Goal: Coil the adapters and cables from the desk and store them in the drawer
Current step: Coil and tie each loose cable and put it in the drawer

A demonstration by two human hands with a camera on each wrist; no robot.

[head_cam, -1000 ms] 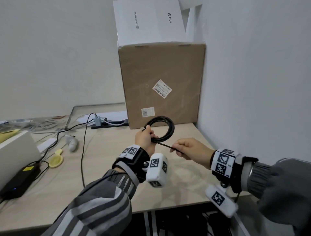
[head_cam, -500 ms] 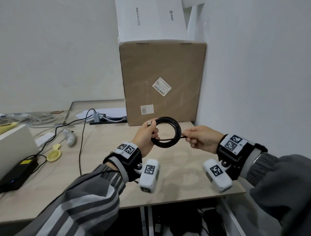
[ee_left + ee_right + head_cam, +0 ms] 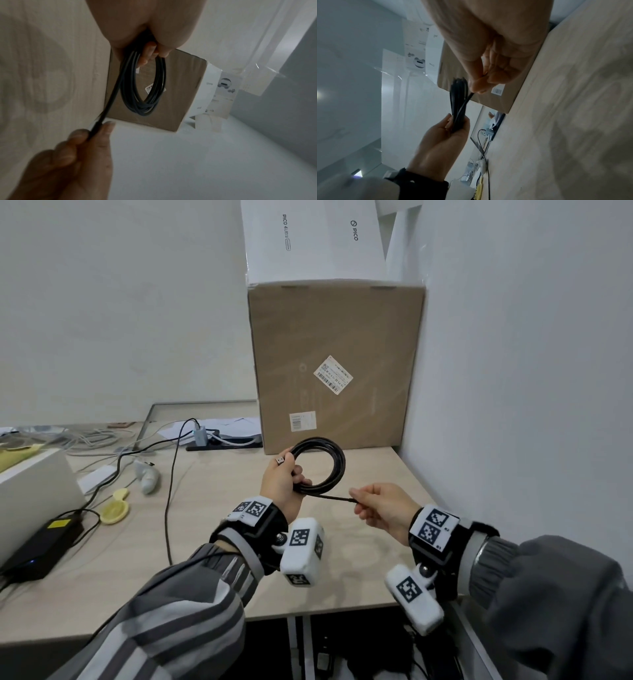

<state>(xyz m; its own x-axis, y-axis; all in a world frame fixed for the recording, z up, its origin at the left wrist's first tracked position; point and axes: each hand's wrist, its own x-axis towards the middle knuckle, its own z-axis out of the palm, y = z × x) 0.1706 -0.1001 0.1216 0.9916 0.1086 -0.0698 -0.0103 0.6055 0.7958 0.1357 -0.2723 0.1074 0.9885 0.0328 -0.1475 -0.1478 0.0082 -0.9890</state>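
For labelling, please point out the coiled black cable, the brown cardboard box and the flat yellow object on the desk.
Coiled black cable (image 3: 337, 465), head view: right side of the loop.
Brown cardboard box (image 3: 329, 337), head view: front face.
Flat yellow object (image 3: 114, 510), head view: round part.

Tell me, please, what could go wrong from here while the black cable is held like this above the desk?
The left hand holds the coiled black cable at one spot only, so loops could spring apart if that grip loosens. The right hand pinches the short loose end; left untucked, it may let the coil unravel in storage.
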